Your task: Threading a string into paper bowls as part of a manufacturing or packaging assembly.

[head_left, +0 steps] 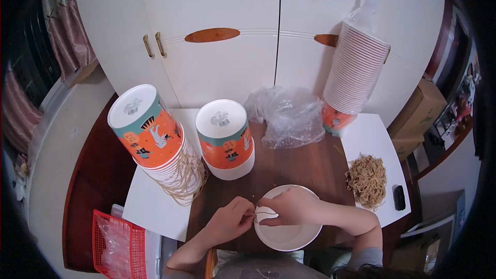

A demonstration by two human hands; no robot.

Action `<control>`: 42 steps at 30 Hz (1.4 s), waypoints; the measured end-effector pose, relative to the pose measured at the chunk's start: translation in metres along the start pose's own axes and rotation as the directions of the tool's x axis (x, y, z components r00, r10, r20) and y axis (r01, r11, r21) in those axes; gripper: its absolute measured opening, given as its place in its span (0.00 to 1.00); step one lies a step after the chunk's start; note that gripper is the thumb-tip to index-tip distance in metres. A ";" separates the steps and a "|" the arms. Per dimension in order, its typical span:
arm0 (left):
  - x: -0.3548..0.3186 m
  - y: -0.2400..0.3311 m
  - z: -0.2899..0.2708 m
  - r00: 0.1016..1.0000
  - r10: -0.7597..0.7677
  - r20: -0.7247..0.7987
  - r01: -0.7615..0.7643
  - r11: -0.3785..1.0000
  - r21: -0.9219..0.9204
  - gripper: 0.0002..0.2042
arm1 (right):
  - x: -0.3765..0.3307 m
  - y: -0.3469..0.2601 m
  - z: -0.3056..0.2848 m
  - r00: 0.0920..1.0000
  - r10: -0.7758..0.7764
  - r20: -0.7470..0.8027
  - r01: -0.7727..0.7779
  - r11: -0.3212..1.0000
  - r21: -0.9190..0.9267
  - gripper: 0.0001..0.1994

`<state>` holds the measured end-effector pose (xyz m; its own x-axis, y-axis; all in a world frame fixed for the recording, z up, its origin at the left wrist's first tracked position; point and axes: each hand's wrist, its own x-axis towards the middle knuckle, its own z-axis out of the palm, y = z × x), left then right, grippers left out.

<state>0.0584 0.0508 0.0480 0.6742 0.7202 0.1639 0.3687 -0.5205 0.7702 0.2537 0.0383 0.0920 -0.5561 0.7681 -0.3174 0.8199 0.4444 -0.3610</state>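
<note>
My left hand [230, 221] is closed in a pinch at the left rim of a white paper bucket [289, 237], whose pale inside faces up. Over that same bucket my right hand [297, 206] bends down, thumb and fingers pinching. A thin beige cord [266, 213] runs between the two hands, and its ends are hidden in the fingers. To the right lies a tangled pile of beige cords [366, 181]. More cord loops [187, 178] hang over the side of a tall stack of orange and green paper buckets [152, 137] at the left.
A shorter upside-down bucket stack [226, 142] stands behind my left hand. Crumpled clear plastic [292, 119] lies at the back, beside a tall wrapped bucket stack [356, 67]. A small black object [399, 197] sits at the right edge. Below left is a red basket [135, 245].
</note>
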 end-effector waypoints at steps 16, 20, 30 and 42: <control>-0.002 -0.014 0.000 0.974 -0.223 0.031 0.217 0.893 -0.394 0.17 | 0.018 0.001 0.041 0.918 -0.149 -0.368 0.233 0.952 0.196 0.06; -0.012 -0.025 0.005 0.967 -0.109 -0.232 0.063 0.978 -0.199 0.12 | 0.021 0.006 0.034 0.925 -0.106 -0.365 0.235 0.914 0.331 0.05; -0.025 -0.010 0.038 0.934 -0.076 -0.349 0.067 0.997 -0.039 0.07 | 0.024 0.011 0.028 0.989 -0.002 -0.149 0.098 0.762 0.641 0.08; -0.020 -0.019 0.038 0.895 -0.126 -0.427 0.074 0.988 -0.135 0.08 | 0.026 0.017 0.038 0.979 -0.005 -0.202 0.134 0.763 0.632 0.08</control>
<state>0.0626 0.0286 0.0065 0.2838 0.9062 0.3135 0.3284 -0.3990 0.8561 0.2475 0.0482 0.0438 -0.5208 0.8434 -0.1319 0.4654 0.1510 -0.8721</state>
